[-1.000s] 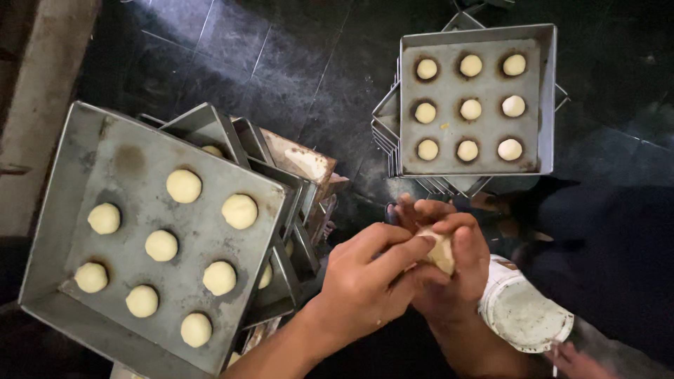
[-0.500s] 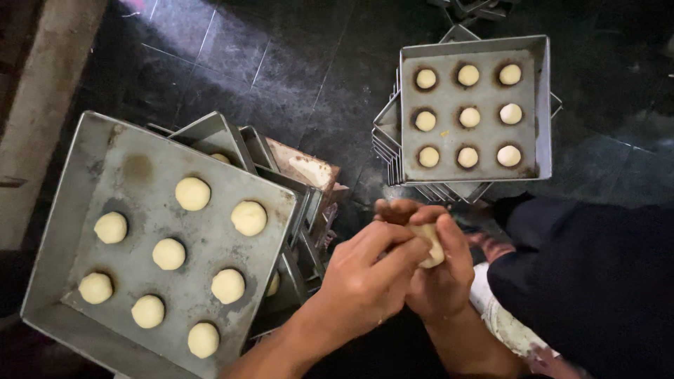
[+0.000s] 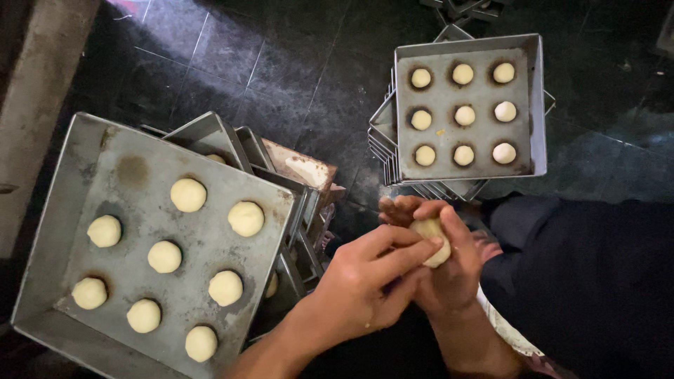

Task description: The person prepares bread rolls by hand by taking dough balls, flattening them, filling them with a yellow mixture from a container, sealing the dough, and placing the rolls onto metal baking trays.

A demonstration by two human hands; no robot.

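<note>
Both of my hands are closed together around one pale dough ball (image 3: 430,231) at the lower middle of the view. My left hand (image 3: 361,288) reaches in from the lower left, its fingers laid over the ball. My right hand (image 3: 453,277) cups the ball from beneath and behind. To the left lies a large square metal tray (image 3: 67,175) with several round dough balls (image 3: 188,194) spaced across it. It rests on a stack of other trays.
A second square metal tray (image 3: 536,105) at the upper right holds several smaller dough balls in rows and sits on its own stack of trays. The floor is dark tile (image 3: 281,63). A dark-clothed leg (image 3: 597,281) fills the lower right.
My hands have kept turning the dough ball between them, and it now shows rounder above my right palm. The white cloth near my right wrist has almost slipped out of sight.
</note>
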